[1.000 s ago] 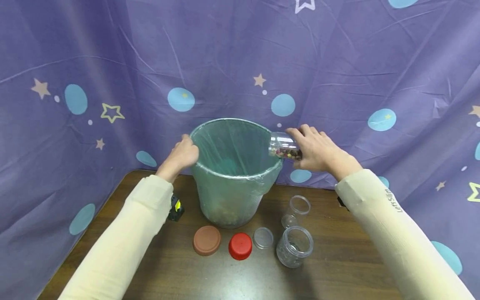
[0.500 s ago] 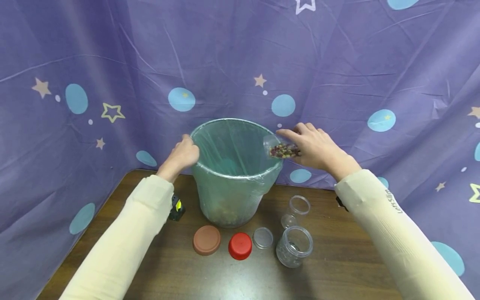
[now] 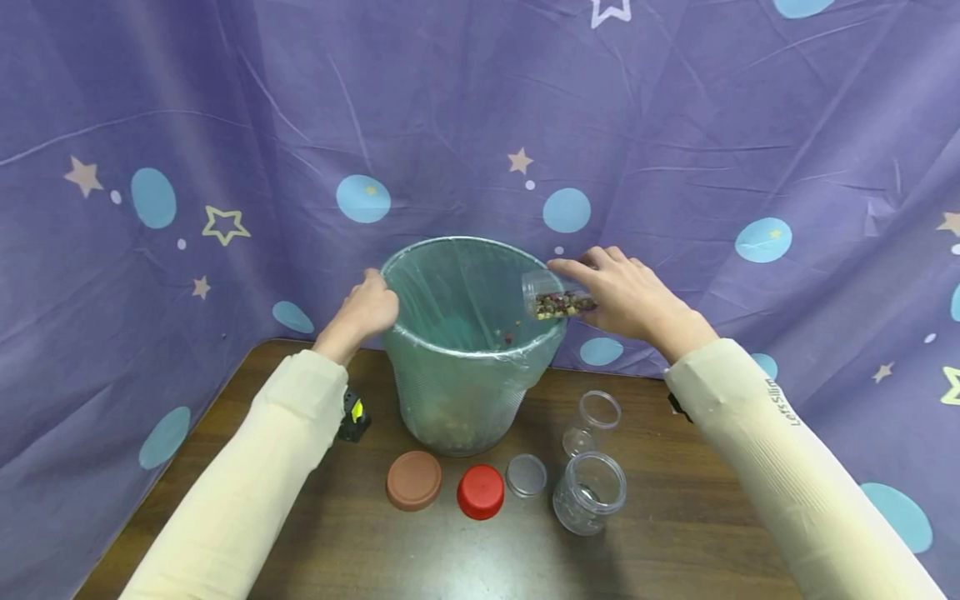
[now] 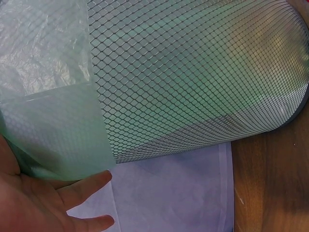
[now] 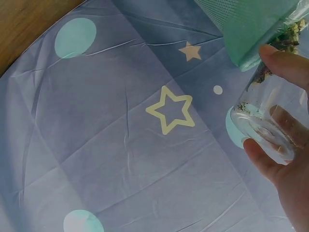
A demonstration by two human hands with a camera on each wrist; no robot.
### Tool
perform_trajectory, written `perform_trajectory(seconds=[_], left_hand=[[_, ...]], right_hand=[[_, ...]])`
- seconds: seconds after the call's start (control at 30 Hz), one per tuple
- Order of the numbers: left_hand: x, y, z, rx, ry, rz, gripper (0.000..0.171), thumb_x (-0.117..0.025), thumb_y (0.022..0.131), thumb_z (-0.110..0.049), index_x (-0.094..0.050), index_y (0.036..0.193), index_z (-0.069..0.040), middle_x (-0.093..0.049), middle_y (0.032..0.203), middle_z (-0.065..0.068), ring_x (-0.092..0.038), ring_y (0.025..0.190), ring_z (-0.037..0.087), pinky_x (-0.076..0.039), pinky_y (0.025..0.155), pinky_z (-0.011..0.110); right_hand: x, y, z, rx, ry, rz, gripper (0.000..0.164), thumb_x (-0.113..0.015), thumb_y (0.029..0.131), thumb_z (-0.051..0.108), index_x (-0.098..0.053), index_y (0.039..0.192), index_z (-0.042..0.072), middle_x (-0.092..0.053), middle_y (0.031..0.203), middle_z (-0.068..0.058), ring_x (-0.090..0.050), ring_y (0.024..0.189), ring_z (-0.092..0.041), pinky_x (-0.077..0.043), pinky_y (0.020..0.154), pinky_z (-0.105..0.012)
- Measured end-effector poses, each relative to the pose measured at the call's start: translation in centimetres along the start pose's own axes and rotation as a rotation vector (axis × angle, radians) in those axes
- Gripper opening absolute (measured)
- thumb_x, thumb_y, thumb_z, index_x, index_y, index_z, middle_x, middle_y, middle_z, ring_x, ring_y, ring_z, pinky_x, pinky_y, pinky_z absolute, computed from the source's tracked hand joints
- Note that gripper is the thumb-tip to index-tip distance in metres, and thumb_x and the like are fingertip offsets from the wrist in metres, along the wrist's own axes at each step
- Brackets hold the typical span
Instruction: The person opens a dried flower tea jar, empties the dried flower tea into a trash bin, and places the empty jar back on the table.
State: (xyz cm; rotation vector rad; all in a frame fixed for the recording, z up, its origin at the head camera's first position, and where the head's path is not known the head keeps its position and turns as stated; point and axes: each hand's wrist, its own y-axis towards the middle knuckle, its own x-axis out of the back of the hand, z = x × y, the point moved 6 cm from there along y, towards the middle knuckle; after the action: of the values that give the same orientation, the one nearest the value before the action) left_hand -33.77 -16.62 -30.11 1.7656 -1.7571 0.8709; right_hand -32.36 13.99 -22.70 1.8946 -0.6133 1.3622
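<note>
A mesh trash can (image 3: 467,392) with a green plastic liner (image 3: 480,292) folded over its rim stands on the table. My left hand (image 3: 369,307) grips its left rim; in the left wrist view some fingers (image 4: 84,191) extend below the liner's edge. My right hand (image 3: 626,296) holds a clear jar (image 3: 534,287) tilted with its mouth over the can's right rim. Small dried pieces (image 3: 558,304), brown, yellow and dark red, lie along the jar's lower side. A few loose pieces (image 3: 509,338) are inside the can below the mouth. In the right wrist view, thumb and fingers surround the jar's base (image 5: 260,128).
Two clear, open jars (image 3: 588,493) (image 3: 597,412) stand right of the can. Before it lie a brown lid (image 3: 413,481), a red lid (image 3: 481,492) and a clear lid (image 3: 527,476). A small black object (image 3: 352,417) sits left of the can. A purple curtain (image 3: 450,125) hangs behind.
The jar in my right hand has moved slightly left and tipped further over the can. Its dried pieces have slid toward the mouth, and some have dropped. My left hand stays on the rim.
</note>
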Motion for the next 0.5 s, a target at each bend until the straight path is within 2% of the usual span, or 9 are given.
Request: perform_trajectory(seconds=[0.17,0.37,0.5], left_hand=[[-0.02,0.09,-0.07,-0.009,0.004,-0.016,0.070,-0.020,0.094,-0.017,0.009,0.153,0.008,-0.017,0.158,0.034,-0.020,0.146,0.051,-0.019,0.121,0.057],[-0.11,0.22,0.04,-0.009,0.011,-0.022,0.069,-0.020,0.094,-0.017,0.006,0.154,0.008,-0.019,0.158,0.035,-0.021,0.146,0.051,-0.020,0.121,0.057],[-0.12,0.27,0.14,-0.005,0.016,-0.018,0.069,-0.020,0.095,-0.017,0.005,0.154,0.008,-0.019,0.158,0.034,-0.021,0.146,0.050,-0.020,0.121,0.057]], right_hand=[[-0.08,-0.17,-0.15,-0.012,0.037,0.001,0.079,-0.081,0.075,0.016,-0.046,0.145,0.026,-0.059,0.117,-0.015,-0.056,0.105,-0.038,-0.050,0.082,-0.054],[-0.12,-0.33,-0.19,-0.011,0.092,0.013,0.082,-0.078,0.069,0.016,-0.045,0.145,0.022,-0.057,0.112,-0.017,-0.053,0.102,-0.037,-0.049,0.084,-0.053],[-0.21,-0.32,-0.14,-0.010,0.078,0.020,0.083,-0.077,0.067,0.018,-0.045,0.144,0.021,-0.058,0.112,-0.018,-0.054,0.100,-0.037,-0.049,0.082,-0.054]])
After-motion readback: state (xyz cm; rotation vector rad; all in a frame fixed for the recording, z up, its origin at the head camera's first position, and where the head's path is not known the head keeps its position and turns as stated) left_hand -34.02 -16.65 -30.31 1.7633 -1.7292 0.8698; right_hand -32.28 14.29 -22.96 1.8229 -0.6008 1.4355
